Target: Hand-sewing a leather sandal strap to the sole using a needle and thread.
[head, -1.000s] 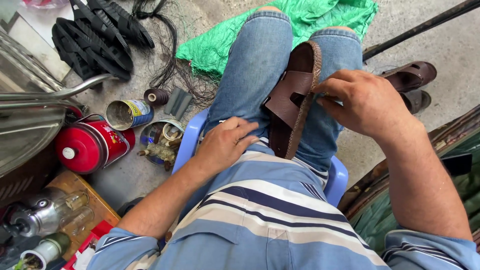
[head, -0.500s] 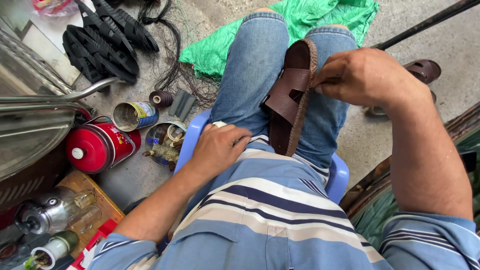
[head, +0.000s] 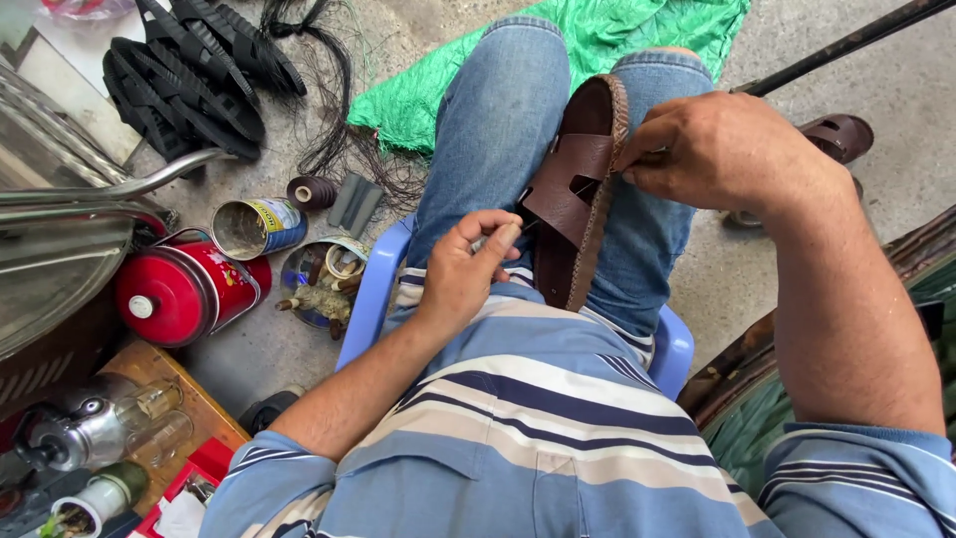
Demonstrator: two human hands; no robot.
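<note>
Between denim knees, right hand (head: 732, 149) grips stitched leather sandal (head: 578, 194).

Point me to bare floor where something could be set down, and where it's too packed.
Free: grey floor right of the knees, between the dark pole and the second sandal; also a strip below the red canister, beside the blue stool. Crowded: left side, with tins, thread spool and black soles.
</note>
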